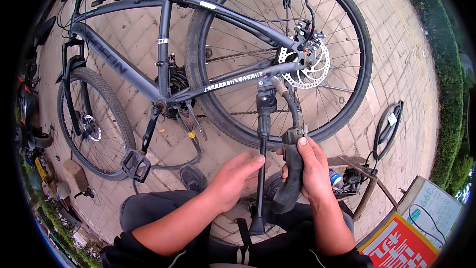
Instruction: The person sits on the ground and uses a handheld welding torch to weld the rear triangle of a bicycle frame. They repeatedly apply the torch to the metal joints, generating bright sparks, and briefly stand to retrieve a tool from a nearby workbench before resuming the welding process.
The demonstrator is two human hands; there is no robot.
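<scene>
A dark grey bicycle (134, 80) leans before me, its rear wheel (366, 69) at the centre right. From the frame near the rear hub hangs a black kickstand (263, 144), its foot pointing toward me. My left hand (234, 178) is closed about the kickstand's leg, thumb against it. My right hand (313, 166) grips a black pistol-shaped tool (292, 168) with a thin bent neck. The tool's far end reaches the frame beside the kickstand's mount; its exact contact there is too small to tell. A brake disc (317, 72) sits just above.
A hose (183, 163) with a yellow band lies below the pedal (135, 165). At right are a coiled black tube (388, 126), a wooden-framed stand (369, 196) with a can (336, 178), and a box with a red sign (399, 243). A hedge borders the far right.
</scene>
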